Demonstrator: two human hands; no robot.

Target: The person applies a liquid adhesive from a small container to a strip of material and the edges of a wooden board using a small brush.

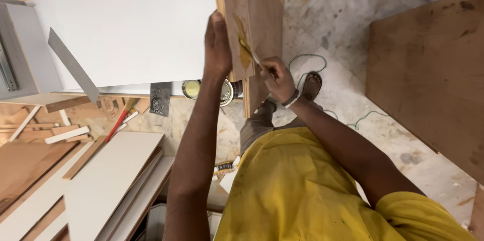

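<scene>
The right hand (278, 77) is pinching a brush (248, 52) whose tip is pointing up-left from the fingers onto the board (252, 14), while the left hand (218, 47) is gripping the board's edge.

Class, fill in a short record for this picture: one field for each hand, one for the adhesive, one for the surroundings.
Left hand: steadies the upright brown plywood board by its edge.
Right hand: grips a thin brush touching the board.
Adhesive: yellow smear on the board; open round tin of yellow glue below.
Surroundings: large white laminate panel, stacked boards, marble floor.
</scene>
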